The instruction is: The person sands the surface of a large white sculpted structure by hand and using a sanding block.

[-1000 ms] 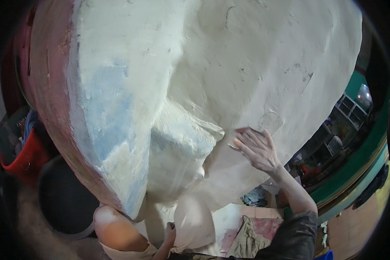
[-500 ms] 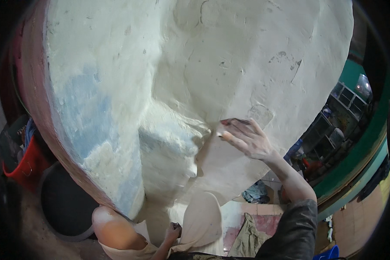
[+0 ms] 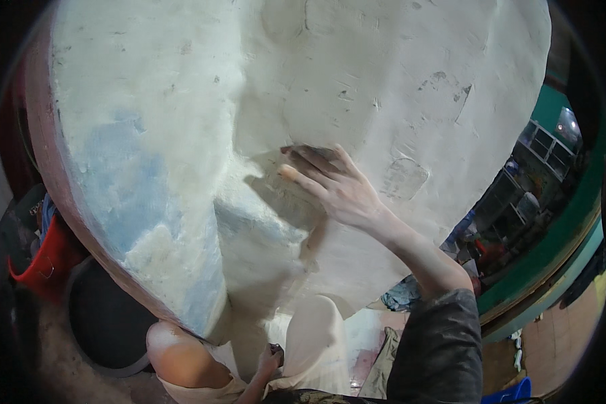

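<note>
most of the large, pale, plaster-coated rounded form (image 3: 357, 87) is seen covered and fairly smooth, while bluish, rough patches (image 3: 135, 202) at its left are judged unfinished. the right hand (image 3: 337, 188) is pressed flat and open against it, gripping nothing; the left hand (image 3: 271, 355) is curled low down, its grip not discernible.

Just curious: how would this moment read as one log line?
right hand: flat on big white plaster form | left hand: low, grip unclear

Dark grey rolled-up sleeve (image 3: 441, 343), bare hands (image 3: 340, 192)
</note>
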{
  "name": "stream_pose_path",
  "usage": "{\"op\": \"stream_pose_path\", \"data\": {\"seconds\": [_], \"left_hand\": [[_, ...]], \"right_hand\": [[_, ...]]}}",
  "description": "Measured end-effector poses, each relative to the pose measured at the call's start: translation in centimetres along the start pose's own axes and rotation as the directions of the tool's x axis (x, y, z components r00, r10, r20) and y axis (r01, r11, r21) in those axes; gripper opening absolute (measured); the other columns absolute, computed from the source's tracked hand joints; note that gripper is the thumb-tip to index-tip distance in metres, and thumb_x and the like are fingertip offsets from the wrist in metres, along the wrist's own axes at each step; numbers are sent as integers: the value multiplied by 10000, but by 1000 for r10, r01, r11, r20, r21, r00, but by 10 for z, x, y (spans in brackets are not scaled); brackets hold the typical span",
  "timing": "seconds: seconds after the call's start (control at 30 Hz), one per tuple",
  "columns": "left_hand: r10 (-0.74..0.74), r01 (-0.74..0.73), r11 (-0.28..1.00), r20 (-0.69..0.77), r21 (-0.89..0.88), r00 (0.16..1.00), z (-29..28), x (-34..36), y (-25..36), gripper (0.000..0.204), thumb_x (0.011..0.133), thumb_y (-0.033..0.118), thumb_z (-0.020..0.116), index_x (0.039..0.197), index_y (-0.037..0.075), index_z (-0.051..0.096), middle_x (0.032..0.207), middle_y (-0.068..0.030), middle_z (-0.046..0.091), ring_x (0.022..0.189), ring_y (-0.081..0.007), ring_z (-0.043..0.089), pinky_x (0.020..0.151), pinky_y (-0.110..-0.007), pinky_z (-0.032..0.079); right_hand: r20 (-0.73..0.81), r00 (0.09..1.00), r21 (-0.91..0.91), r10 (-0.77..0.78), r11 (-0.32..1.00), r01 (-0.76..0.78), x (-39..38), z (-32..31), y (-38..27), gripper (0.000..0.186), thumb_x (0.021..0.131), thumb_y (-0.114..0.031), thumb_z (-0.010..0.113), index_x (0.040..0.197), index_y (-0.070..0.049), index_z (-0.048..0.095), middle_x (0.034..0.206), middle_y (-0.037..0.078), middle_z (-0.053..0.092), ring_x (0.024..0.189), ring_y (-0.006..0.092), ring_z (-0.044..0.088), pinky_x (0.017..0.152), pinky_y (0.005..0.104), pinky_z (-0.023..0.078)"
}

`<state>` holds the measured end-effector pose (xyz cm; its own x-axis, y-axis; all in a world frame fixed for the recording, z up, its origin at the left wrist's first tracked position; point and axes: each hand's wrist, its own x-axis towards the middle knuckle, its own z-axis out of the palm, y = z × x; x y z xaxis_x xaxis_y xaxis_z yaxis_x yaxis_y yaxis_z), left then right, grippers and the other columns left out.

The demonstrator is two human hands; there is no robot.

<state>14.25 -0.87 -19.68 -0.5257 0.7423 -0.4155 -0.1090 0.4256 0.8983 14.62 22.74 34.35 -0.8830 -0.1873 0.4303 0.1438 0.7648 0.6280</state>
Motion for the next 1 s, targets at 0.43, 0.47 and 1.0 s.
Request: {"op": "stream_pose_path", "data": {"seconds": [0.43,0.47,1.0], "left_hand": [[117,-121,989,-54,-79,992,11,-6,-9,294,869,240,564,1029,-3,519,925,-243,634,906,-408,614,757,-458,462],[104,-107,991,-35,-86,994,12,-4,-13,294,868,239,564,1031,-1,523,932,-245,634,911,-408,613,756,-458,463],[111,-111,994,14,5,994,-12,-31,42,304,855,246,573,1013,-6,511,895,-211,639,860,-371,625,748,-433,469]], "right_hand": [[-74,992,6,103,995,-103,-73,11,8,597,830,-160,503,1410,-175,368,1364,63,494,1251,202,472,1096,471,256],[-129,987,16,95,995,-94,-41,10,4,598,840,-164,497,1420,-178,350,1363,65,491,1264,204,456,1101,447,271],[-74,990,-22,120,992,-121,-152,22,16,577,779,-52,467,1352,-120,452,1321,80,532,1196,283,511,994,453,388]]}}
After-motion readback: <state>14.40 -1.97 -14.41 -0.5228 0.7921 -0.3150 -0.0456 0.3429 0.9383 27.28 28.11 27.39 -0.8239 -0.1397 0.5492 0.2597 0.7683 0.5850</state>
